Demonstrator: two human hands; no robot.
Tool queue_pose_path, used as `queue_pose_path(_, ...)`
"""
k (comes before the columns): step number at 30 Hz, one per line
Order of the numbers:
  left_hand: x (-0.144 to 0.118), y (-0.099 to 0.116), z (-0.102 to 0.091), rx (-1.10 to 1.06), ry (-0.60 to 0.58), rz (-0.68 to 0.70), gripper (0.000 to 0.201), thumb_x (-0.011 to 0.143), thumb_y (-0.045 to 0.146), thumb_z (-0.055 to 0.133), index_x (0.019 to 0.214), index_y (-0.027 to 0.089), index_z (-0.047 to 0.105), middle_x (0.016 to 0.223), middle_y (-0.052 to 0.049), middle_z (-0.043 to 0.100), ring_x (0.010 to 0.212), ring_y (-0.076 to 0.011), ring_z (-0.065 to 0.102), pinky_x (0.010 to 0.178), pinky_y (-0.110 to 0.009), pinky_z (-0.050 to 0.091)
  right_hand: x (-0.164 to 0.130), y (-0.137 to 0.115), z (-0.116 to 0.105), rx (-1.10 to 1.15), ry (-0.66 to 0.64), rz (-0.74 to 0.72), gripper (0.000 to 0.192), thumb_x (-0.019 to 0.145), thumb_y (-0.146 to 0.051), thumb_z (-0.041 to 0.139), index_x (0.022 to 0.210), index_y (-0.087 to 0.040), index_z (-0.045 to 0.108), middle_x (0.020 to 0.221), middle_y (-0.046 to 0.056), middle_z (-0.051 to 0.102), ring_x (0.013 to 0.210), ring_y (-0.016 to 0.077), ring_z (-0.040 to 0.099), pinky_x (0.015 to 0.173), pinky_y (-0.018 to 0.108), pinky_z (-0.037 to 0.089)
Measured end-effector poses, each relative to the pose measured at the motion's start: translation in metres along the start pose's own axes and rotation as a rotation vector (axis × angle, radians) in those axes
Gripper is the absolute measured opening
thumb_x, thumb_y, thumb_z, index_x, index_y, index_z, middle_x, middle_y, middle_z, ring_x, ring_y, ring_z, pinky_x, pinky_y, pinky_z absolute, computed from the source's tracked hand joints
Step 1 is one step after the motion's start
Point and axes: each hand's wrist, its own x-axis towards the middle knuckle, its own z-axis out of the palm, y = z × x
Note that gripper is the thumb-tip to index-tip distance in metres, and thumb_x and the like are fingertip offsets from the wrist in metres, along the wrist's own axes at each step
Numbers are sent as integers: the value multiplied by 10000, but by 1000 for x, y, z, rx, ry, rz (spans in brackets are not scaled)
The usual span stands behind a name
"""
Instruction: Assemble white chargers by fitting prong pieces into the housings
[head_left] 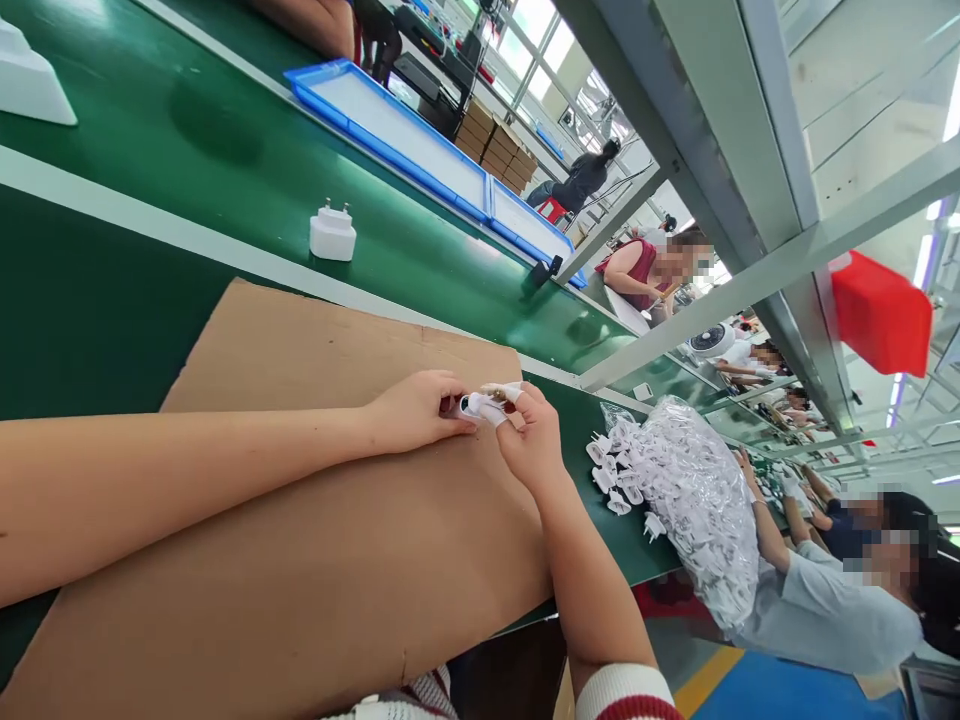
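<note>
My left hand (416, 410) and my right hand (529, 435) meet over a brown cardboard sheet (300, 540) on the green bench. Between their fingertips they pinch one small white plug part (474, 406). White finger cots cover some fingertips of my right hand. To the right lies a heap of the same white plug parts (622, 470), spilling from a clear plastic bag (701, 500). A finished white charger (332, 233) stands alone, prongs up, on the green conveyor belt (187, 130) beyond the cardboard.
Two blue trays (397, 125) lie along the belt's far side. A white object (30, 80) sits at the top left. A grey metal frame (712, 150) with a red bin (881, 315) rises at right. Other people work further along the line; one sits close at lower right (825, 600).
</note>
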Motion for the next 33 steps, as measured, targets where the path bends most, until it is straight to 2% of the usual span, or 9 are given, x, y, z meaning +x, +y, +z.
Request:
queue_pose_path(3, 0, -2, 1, -13, 13, 14, 421, 737, 617, 656, 750, 200, 600, 787, -42, 599, 725, -212, 571, 637, -321, 424, 2, 2, 3, -105, -35, -78, 377, 826, -85, 559, 1100, -231, 773, 978, 53, 718, 967, 196, 653, 854, 310, 552)
queue_pose_path(7, 1, -3, 1, -11, 17, 19, 400, 747, 593, 658, 741, 196, 615, 789, -44, 589, 708, -208, 577, 630, -321, 426, 5, 6, 2, -174, -94, -106, 367, 823, -73, 566, 1083, -238, 766, 992, 56, 720, 965, 204, 643, 851, 316, 545)
queue_pose_path(13, 1, -1, -1, 9, -6, 12, 376, 755, 574, 651, 749, 199, 633, 773, -43, 580, 703, -212, 575, 629, -326, 423, 4, 0, 1, -227, -81, -37, 452, 798, -24, 517, 1131, -233, 740, 1052, 73, 704, 1037, 224, 637, 929, 350, 527)
queue_pose_path(16, 1, -1, -1, 6, -8, 11, 361, 751, 558, 655, 748, 198, 630, 777, -47, 587, 703, -213, 573, 627, -331, 422, 5, -1, 1, -246, -111, -25, 468, 781, -17, 507, 1120, -238, 743, 1024, 65, 694, 1018, 223, 630, 913, 347, 529)
queue_pose_path(23, 0, 0, 0, -19, -3, 1, 374, 736, 568, 653, 732, 195, 630, 810, -56, 589, 727, -221, 583, 648, -341, 429, 9, 0, 0, -309, -155, -132, 414, 769, -20, 508, 1052, -205, 748, 972, 70, 677, 950, 216, 602, 823, 320, 505)
queue_pose_path(29, 1, -2, 2, -4, 15, -18, 401, 731, 600, 640, 724, 200, 610, 793, -53, 583, 708, -215, 577, 642, -333, 422, 18, -8, 2, -386, -216, -12, 259, 720, -29, 541, 788, -211, 711, 784, 26, 558, 818, 193, 553, 679, 281, 425)
queue_pose_path(31, 2, -3, 2, 12, 16, -23, 410, 733, 610, 634, 714, 201, 604, 784, -51, 576, 700, -213, 573, 638, -333, 421, 17, -11, 5, -418, -197, 41, 270, 710, -22, 535, 768, -221, 709, 759, 17, 528, 779, 184, 535, 649, 275, 397)
queue_pose_path(33, 1, -3, 2, 32, 16, -20, 423, 730, 623, 631, 700, 202, 591, 781, -51, 579, 703, -215, 577, 641, -335, 425, 13, -12, 8, -430, -151, 87, 314, 711, -20, 534, 826, -231, 737, 773, 16, 541, 774, 180, 540, 647, 271, 397)
